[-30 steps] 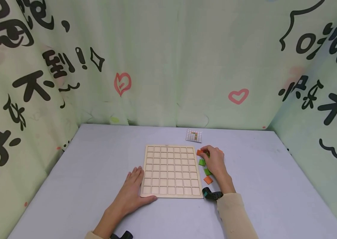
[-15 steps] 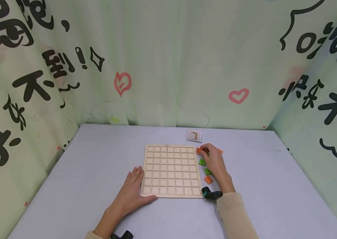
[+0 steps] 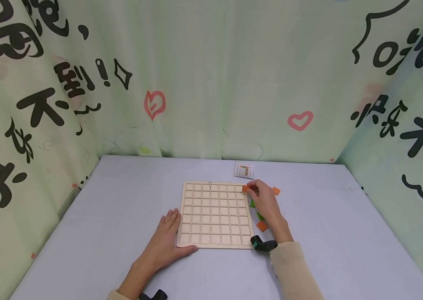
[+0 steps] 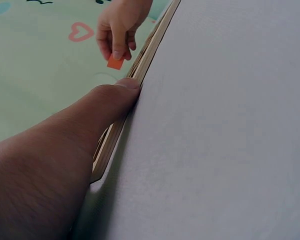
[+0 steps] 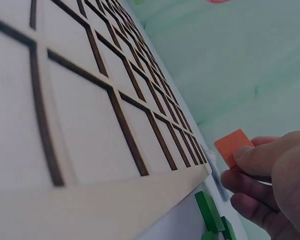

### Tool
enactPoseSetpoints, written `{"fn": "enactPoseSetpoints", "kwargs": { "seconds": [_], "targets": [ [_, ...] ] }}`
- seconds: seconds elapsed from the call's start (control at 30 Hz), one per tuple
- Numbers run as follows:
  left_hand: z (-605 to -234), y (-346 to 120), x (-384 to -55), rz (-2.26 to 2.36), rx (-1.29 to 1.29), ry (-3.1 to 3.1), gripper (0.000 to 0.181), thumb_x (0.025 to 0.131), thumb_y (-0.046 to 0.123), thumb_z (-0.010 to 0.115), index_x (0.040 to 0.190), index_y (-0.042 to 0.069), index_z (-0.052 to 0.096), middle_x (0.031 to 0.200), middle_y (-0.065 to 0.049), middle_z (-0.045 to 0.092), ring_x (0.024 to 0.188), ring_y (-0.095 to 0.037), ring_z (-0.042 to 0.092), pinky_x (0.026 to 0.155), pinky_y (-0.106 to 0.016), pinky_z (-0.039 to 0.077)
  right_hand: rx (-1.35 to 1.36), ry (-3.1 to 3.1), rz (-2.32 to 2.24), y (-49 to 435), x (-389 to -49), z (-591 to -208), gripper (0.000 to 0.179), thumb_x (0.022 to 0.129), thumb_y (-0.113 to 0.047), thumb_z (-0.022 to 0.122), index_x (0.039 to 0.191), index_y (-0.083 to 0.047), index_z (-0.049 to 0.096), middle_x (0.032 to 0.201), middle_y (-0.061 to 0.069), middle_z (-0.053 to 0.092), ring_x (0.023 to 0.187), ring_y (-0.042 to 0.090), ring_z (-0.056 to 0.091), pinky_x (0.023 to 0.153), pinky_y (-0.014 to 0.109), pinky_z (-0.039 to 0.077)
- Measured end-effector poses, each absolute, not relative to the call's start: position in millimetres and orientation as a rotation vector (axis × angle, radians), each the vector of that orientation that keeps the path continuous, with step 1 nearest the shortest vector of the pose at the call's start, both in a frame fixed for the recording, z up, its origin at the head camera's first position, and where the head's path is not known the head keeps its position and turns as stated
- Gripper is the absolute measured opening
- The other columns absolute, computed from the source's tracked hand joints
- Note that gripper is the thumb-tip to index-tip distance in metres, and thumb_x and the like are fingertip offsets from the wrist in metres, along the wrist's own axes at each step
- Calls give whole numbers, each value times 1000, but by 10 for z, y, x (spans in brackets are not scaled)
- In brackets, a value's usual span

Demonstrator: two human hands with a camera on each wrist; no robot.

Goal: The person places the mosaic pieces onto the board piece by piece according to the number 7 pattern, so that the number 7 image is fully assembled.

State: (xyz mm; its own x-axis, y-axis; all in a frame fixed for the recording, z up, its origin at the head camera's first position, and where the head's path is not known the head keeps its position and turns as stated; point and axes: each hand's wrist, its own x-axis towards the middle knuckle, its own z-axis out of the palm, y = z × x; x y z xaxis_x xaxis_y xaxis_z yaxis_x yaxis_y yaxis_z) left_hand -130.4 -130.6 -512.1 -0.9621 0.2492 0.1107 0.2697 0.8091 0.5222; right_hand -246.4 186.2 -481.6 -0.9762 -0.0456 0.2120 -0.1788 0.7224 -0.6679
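Observation:
My right hand [image 3: 265, 203] pinches an orange square tile [image 5: 234, 145] between thumb and fingers, by the far right corner of a wooden grid board [image 3: 214, 247]. In the left wrist view the tile hangs from the fingertips, beyond the board's edge. My left hand [image 3: 164, 237] lies with fingers extended along the board's near left corner, the thumb [image 4: 127, 84] against its front edge. Green tiles [image 5: 209, 211] lie beside the board's right side, partly hidden under my right hand in the head view. The visible grid cells hold no tiles.
A small card with a coloured grid pattern [image 3: 243, 170] lies behind the board. One orange tile [image 3: 262, 226] lies near the right wrist, another orange tile [image 3: 276, 191] right of the hand. Printed curtains [image 3: 196, 83] surround the white table [image 3: 121, 200].
My right hand has lifted the orange tile and carried it left, to over the board's far right corner. The orange tile right of the hand now shows fully. My left hand stays put.

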Motion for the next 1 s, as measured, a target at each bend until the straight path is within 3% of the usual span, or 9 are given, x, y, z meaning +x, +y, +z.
{"fn": "enactPoseSetpoints", "kwargs": {
  "seconds": [1.0],
  "targets": [
    [-5107, -1303, -1310, -936, -381, -2959, 112, 73, 60, 80, 150, -9, 37, 161, -25, 31, 154, -37, 24, 128, -51, 20, 325, -2712, 1053, 1653, -2424, -4729, 21, 99, -9, 60, 118, -1, 64, 110, 15, 68, 95, 25, 64, 81, 39, 58]
  ]
}}
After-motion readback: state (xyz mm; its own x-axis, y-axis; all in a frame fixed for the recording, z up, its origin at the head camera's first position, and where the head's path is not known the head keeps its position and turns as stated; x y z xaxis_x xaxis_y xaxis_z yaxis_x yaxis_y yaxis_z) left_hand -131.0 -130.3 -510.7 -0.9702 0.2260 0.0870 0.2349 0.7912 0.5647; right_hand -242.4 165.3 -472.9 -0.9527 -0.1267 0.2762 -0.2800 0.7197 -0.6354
